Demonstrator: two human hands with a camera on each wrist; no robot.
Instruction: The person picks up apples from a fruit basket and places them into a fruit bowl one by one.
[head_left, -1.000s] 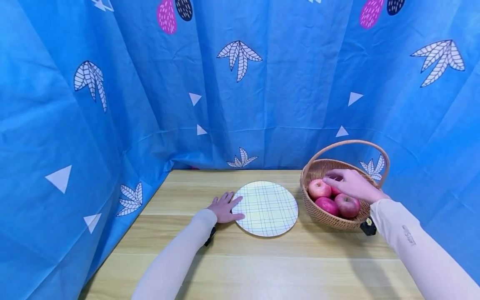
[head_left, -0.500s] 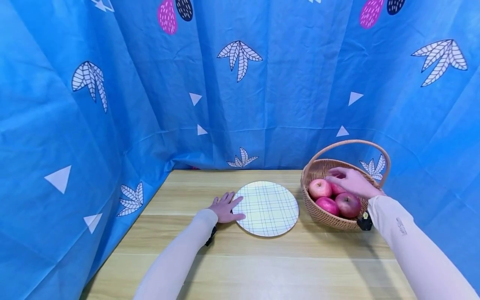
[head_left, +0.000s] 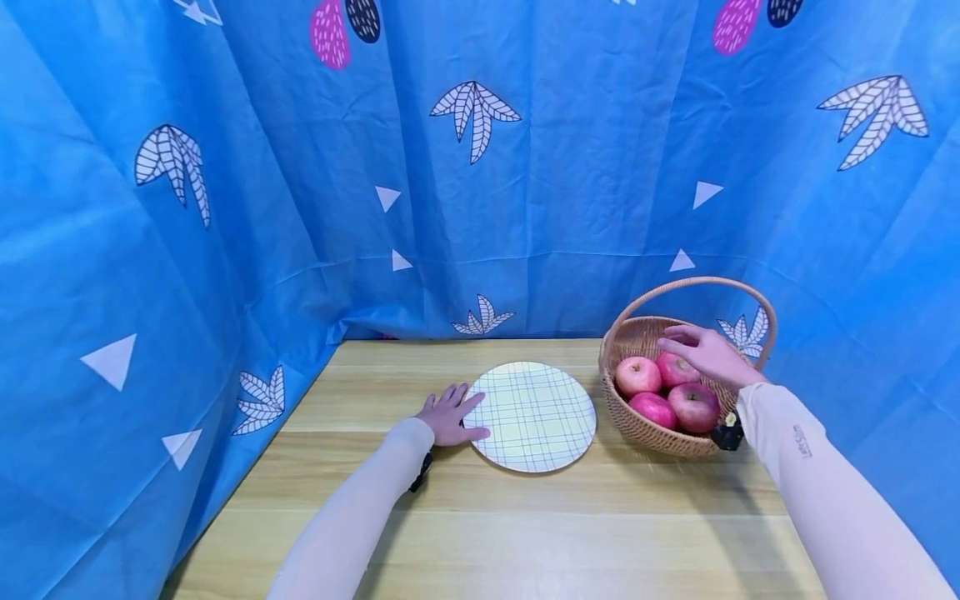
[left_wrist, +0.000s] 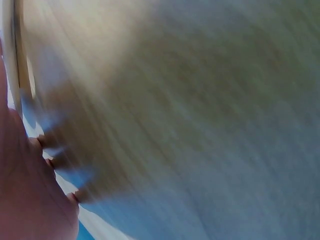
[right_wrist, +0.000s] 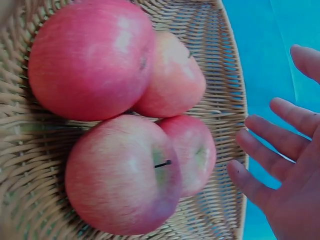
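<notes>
A wicker basket [head_left: 626,421] with a tall arched handle stands at the right of the table and holds several red apples [right_wrist: 122,175]. Over the back right of the basket hovers my right hand [head_left: 708,354], just above the rear apple [head_left: 675,368]. In the right wrist view its fingers [right_wrist: 270,160] are spread apart, with nothing in them and a gap to the apples. My left hand [head_left: 450,419] lies with spread fingers at the left rim of a round plate [head_left: 532,417] with a grid pattern, thumb and index finger on it. The left wrist view is mostly blurred tabletop.
The light wooden table [head_left: 525,533] is enclosed at the back and both sides by a blue patterned curtain [head_left: 480,208]. The basket stands just right of the plate, and its handle [head_left: 690,282] arches behind my right hand.
My right hand has drawn slightly back to the right over the basket, uncovering more of the rear apple. The left hand and the plate stay in place.
</notes>
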